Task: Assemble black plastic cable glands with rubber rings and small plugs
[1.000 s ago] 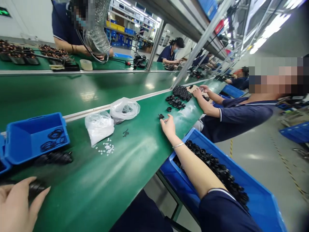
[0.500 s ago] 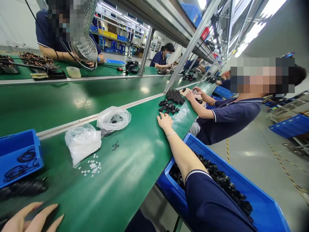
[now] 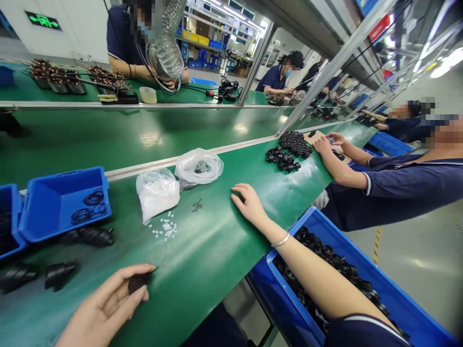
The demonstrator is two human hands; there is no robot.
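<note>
My left hand (image 3: pixel 108 301) lies low on the green bench (image 3: pixel 202 260), fingers curled round a small black rubber part (image 3: pixel 138 281). Farther along the bench my right hand (image 3: pixel 249 202) rests palm down with its fingers bent over something dark at the fingertips; what it covers is hidden. Two clear plastic bags (image 3: pixel 158 192) (image 3: pixel 198 167) lie between the hands, with small white bits (image 3: pixel 164 228) and tiny black bits (image 3: pixel 197 206) scattered beside them. Black ribbed rubber boots (image 3: pixel 88 236) (image 3: pixel 58 274) lie to the left.
Blue bins (image 3: pixel 54 202) at the left hold black O-rings. A blue crate (image 3: pixel 325 270) of black rubber parts hangs beside the bench under my right arm. A co-worker's hands (image 3: pixel 325 144) work beside a pile of black parts (image 3: pixel 289 149). Other people sit across the conveyor (image 3: pixel 108 135).
My left hand has come forward onto the bench and closed on a black part. My right hand has drawn back along the bench, away from the pile of black parts.
</note>
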